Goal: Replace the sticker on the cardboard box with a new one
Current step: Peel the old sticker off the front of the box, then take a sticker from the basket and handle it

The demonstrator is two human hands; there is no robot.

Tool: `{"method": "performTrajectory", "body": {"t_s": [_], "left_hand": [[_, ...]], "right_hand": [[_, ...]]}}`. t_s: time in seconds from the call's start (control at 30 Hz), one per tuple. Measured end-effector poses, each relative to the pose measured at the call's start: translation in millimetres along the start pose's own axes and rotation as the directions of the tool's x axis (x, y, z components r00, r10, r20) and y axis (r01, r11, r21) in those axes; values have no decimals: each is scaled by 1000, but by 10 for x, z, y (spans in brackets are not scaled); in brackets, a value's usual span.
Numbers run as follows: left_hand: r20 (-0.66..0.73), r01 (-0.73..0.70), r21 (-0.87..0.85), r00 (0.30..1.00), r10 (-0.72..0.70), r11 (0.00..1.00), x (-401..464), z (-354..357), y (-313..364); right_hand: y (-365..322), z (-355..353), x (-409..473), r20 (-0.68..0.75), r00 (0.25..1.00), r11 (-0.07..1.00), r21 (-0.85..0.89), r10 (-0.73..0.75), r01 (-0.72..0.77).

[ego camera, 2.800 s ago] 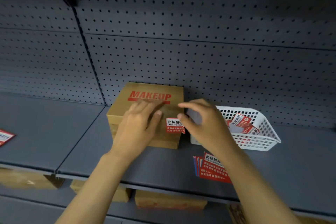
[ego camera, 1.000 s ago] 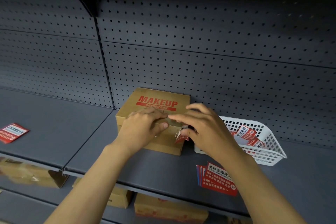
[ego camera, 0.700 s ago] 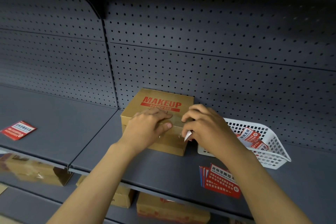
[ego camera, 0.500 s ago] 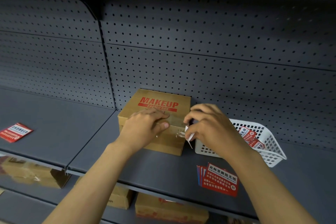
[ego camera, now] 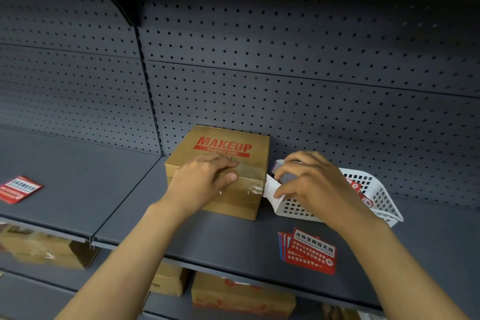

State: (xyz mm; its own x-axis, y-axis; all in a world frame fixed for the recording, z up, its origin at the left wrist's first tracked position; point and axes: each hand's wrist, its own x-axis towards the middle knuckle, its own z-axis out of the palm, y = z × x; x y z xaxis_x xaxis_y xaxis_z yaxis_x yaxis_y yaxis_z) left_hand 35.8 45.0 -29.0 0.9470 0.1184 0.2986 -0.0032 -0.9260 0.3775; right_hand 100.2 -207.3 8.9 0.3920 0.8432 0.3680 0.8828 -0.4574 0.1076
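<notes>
L. hand (ego camera: 205, 179) flat, open, pins brown cardboard box (ego camera: 228, 163) w/ red print; R. hand (ego camera: 309, 184) pinches peeled white-backed sticker (ego camera: 271, 189) over white mesh plastic basket (ego camera: 374, 195), prob. to discard.

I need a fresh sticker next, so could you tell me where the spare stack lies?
The stack lies on the shelf at lower right, in front of the basket.

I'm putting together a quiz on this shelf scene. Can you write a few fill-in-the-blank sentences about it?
1. The left hand rests flat on the cardboard box printed with the word ____.
2. The right hand pinches the peeled sticker over the ____ basket.
3. A stack of red stickers lies on the shelf in front of the ____.

Missing words: MAKEUP; white; basket
</notes>
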Motion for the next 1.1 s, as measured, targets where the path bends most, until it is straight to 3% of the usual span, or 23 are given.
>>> {"method": "performTrajectory", "body": {"t_s": [0.23,0.4,0.5,0.6,0.67,0.8,1.0,1.1], "left_hand": [[16,-6,-36,1000,6,999,1,11,9],[98,33,-252,995,-9,967,24,-139,155],[-8,-27,-453,1000,26,891,-39,-233,535],[91,-45,-678,985,145,734,-139,-282,977],[65,-62,-704,986,152,707,-165,-268,1174],[-49,-91,-657,996,77,748,-153,-253,1310],[-206,-227,-577,970,129,785,-139,-258,1533],[-215,-213,-691,973,85,690,-100,-236,1625]], "right_hand": [[280,-400,-162,-104,982,986,73,160,-153],[243,-588,-231,-59,959,956,112,278,-270],[145,-711,-226,-44,948,941,143,316,-307],[58,-805,-210,-9,950,938,165,311,-305],[15,-884,-229,25,947,932,171,320,-320],[-59,-1027,-309,117,913,885,227,391,-408],[-28,-1060,-537,-50,875,792,452,482,-410],[-47,-1011,-631,-206,819,757,547,536,-358]]}}
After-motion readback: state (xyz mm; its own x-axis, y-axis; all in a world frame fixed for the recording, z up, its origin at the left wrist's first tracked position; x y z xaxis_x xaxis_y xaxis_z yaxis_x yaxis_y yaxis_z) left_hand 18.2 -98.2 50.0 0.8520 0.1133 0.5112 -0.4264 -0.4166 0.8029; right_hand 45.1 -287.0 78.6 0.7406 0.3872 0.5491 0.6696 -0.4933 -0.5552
